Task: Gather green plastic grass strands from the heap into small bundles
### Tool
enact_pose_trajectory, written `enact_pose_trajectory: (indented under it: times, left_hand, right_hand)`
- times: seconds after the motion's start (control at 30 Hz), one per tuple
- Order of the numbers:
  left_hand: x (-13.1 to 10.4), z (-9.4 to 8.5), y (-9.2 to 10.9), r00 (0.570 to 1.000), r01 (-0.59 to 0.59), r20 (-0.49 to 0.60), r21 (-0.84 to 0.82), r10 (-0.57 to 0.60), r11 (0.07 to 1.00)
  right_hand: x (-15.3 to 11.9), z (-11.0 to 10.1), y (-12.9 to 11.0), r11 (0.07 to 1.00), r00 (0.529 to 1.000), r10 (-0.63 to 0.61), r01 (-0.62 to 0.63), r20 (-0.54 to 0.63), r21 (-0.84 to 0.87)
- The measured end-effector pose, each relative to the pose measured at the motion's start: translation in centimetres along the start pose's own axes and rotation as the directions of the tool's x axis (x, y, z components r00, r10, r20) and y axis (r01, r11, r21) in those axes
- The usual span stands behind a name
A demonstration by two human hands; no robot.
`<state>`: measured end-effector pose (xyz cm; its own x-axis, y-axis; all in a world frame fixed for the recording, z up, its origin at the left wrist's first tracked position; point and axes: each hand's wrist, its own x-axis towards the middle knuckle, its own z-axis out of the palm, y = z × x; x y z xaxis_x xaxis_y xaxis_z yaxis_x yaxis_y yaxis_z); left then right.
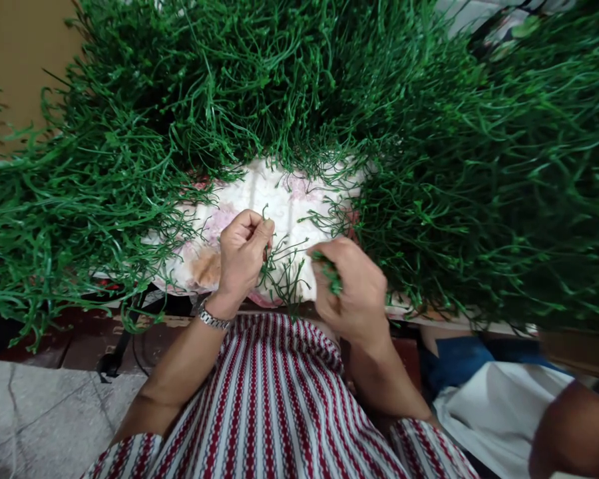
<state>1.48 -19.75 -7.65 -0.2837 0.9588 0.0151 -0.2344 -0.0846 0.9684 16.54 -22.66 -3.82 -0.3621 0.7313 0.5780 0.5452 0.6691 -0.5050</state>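
Two bare hands work at the frame's centre over a floral cloth point(279, 199). At left centre, the left hand point(242, 249), a metal watch point(213, 319) on its wrist, pinches thin, wiry green stems point(279, 273) between fingertips. Just right, the right hand point(352, 289) is closed around a small green bunch point(329, 273). Heaped greenery point(479, 166) surrounds both.

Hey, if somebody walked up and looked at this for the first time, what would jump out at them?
First, the huge heap of green plastic sprigs filling the top and both sides, ringing a floral cloth at centre. Then the two hands before it: the left hand pinches a thin sprig, and the right hand closes on more green pieces.
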Motion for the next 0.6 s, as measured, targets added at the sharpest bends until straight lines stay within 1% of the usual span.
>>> enact_pose_trajectory:
  times: [0.07,0.1,0.17,0.23,0.33,0.43,0.53,0.6]
  left_hand:
    - [-0.2,0.3,0.2,1.000,0.015,-0.004,-0.021,-0.015,1.000]
    - [-0.3,0.4,0.4,1.000,0.023,-0.013,-0.054,-0.024,0.998]
    - [-0.4,0.5,0.9,0.998,0.053,-0.027,-0.131,-0.057,0.990]
    - [-0.3,0.4,1.3,0.995,0.089,-0.037,-0.188,-0.097,0.978]
    - [-0.1,0.2,1.4,0.992,0.103,-0.047,-0.248,-0.118,0.963]
    - [-0.1,0.3,1.3,0.993,0.096,-0.033,-0.316,-0.112,0.944]
    - [-0.2,0.6,1.3,0.988,0.142,-0.006,-0.349,-0.154,0.926]
    - [-0.4,0.7,1.3,0.988,0.144,-0.008,-0.355,-0.157,0.924]
  right_hand:
    - [0.3,1.4,0.3,0.998,0.995,-0.011,0.018,0.103,-0.064]
    - [0.3,2.1,0.6,0.998,0.989,-0.006,0.016,0.147,-0.068]
    - [0.3,3.1,1.1,0.999,0.978,0.006,0.001,0.208,-0.033]
    - [0.1,3.8,1.5,0.999,0.971,0.011,-0.021,0.240,0.037]
    - [-0.2,4.3,1.8,0.991,0.970,0.013,-0.045,0.242,0.127]
    - [-0.2,4.7,1.9,0.985,0.972,0.008,-0.048,0.236,0.166]
    - [-0.2,5.2,2.0,0.989,0.980,0.003,-0.033,0.201,0.145]
    - [-0.2,5.4,2.2,0.996,0.986,0.010,-0.025,0.167,0.089]
